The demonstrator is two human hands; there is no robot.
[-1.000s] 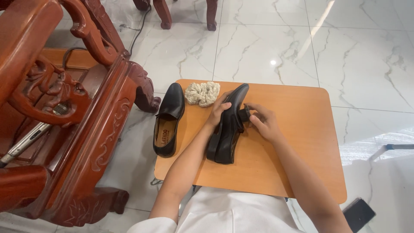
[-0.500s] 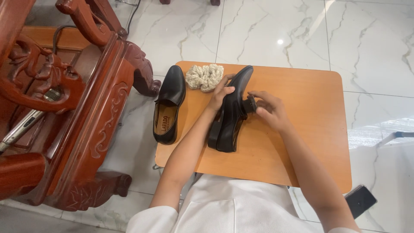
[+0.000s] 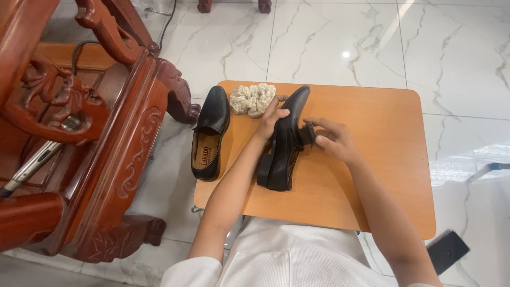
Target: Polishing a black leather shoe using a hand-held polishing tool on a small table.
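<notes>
Held shoe: a black leather dress shoe was propped on its side near the middle of the counter, toe pointing away from the person, heel nearest.
Left hand: the left hand was pressed against the shoe's upper near the toe, fingers curled over it to steady it.
Right hand: the right hand was closed on a small dark object, pressed to the shoe's side; what it was could not be told.
Handling: the shoe was judged light, stiff in sole and heel, softer in the upper, smooth and somewhat slippery; it was judged best gripped at the heel or across the opening.
Second shoe: a matching black shoe lay upright at the counter's left edge, tan insole showing.
Cloth: a crumpled cream rag sat at the far edge, just beside the left hand.
Surroundings: a carved red wooden chair stood to the left on a white marble floor.
</notes>
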